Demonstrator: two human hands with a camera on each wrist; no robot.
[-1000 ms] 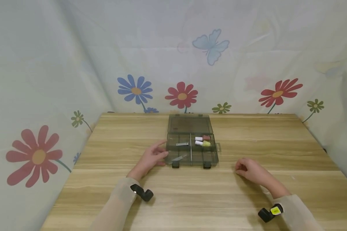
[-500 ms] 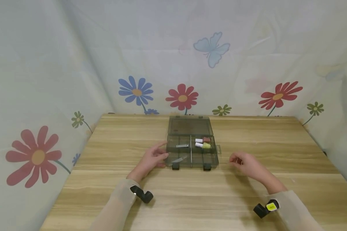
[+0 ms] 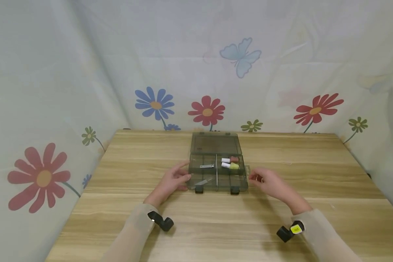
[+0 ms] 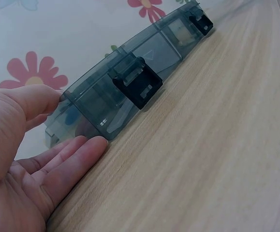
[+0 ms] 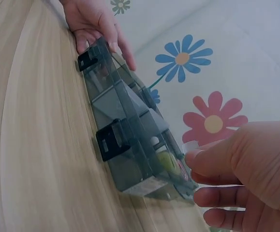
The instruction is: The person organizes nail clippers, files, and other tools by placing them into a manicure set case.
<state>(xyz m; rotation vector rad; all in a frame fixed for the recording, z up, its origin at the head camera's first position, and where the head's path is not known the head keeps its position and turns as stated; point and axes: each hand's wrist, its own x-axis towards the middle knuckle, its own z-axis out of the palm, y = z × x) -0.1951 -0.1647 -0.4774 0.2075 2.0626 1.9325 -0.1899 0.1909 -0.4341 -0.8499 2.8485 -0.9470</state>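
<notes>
A smoky transparent compartment box point(image 3: 239, 178) lies mid-table with its lid point(image 3: 216, 143) folded back flat. Inside are a nail clipper point(image 3: 207, 166), a metal tool point(image 3: 203, 181) and two small bottles, pink point(image 3: 233, 159) and yellow point(image 3: 233, 166). My left hand point(image 3: 178, 176) rests against the box's left end, thumb and straight fingers touching the box point(image 4: 96, 104) at its corner. My right hand point(image 3: 258, 179) hovers at the right end, fingers loosely curled. In the right wrist view its fingertips point(image 5: 198, 176) sit just beside the box point(image 5: 130, 140); contact is unclear.
Two black latches point(image 3: 199, 189) point(image 3: 234, 189) hang off the box's front edge. The wooden table point(image 3: 196, 225) is bare in front of the box and on both sides. Flower-printed cloth point(image 3: 68, 91) walls the left, back and right.
My right hand has moved left across the table, from well to the right of the box up to its right end. The left hand and the box have stayed put.
</notes>
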